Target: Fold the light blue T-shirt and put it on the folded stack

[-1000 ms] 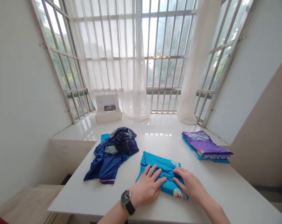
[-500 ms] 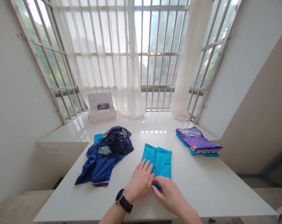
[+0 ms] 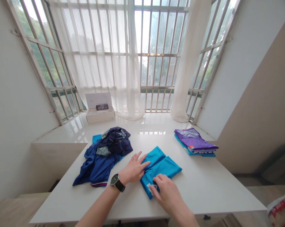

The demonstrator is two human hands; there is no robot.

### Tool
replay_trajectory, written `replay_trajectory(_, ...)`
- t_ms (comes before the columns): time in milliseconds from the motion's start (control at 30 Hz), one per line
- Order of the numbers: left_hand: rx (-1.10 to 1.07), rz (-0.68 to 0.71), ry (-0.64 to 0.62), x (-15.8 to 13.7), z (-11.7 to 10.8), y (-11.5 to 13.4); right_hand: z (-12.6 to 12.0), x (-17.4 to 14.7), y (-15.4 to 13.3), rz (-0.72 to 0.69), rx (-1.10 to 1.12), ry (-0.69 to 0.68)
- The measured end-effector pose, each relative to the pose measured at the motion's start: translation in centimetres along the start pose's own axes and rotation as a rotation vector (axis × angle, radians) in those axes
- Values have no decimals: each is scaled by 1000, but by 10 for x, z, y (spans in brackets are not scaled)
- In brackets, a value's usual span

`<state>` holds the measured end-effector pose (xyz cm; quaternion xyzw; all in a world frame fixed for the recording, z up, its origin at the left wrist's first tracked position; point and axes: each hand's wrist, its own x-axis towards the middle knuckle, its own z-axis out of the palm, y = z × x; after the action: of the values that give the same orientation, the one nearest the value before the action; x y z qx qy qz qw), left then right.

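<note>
A folded turquoise garment (image 3: 162, 165) is seen lying on a white table (image 3: 203, 186), pressed under two bare hands. The left hand (image 3: 134, 168), with a dark wristwatch (image 3: 117, 182) on its wrist, is laid flat with the fingers spread, the fingertips resting on the garment's left edge; nothing is gripped. The right hand (image 3: 167, 192) is set on the garment's near corner, where a white print is partly covered. Its fingers are bent down onto the cloth, and whether a fold is pinched beneath them cannot be told, since the fingertips are hidden by the hand itself. Both forearms are cut off by the lower edge of the picture.

Just beyond the left hand, to its left, a loose heap of dark blue clothes (image 3: 104, 156) is spread on the table; how many pieces it holds cannot be made out, and a scrap of turquoise shows from under its far side. Well apart from the right hand, towards the table's far right corner, a neat stack of folded clothes (image 3: 194, 145) is seen, purple on top with turquoise beneath.

Beyond the table, an open white box (image 3: 99, 110) stands on a glossy white sill before barred windows and sheer curtains (image 3: 123, 63); a label on the box is blurred. At the lower right corner, a red and white object (image 3: 281, 209) is cut off and cannot be identified.
</note>
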<state>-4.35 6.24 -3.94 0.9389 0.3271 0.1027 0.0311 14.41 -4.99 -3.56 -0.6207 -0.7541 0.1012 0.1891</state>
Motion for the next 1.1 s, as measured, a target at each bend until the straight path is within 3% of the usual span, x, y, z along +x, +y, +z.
replay_trajectory(167, -45, -74, 65, -4, -23, -18, -14, 11, 3, -75, 207, -75)
replay_trajectory(367, -127, -82, 74, -21, -28, -20, -30, 50, 18, -104, 74, 46)
replay_trajectory(533, -40, -101, 22, -21, -25, -17, -2, 61, 5, -264, 56, -4)
replay_trajectory(700, -10, -117, 65, -19, -20, -15, 27, 55, 7, -302, 61, 83)
replay_trajectory(833, -42, -105, 100, -20, -20, -12, 35, 55, 13, -338, 58, 143)
replay_trajectory(1100, -106, -57, 32, -21, -17, -13, 43, 54, 17, -346, 77, 220)
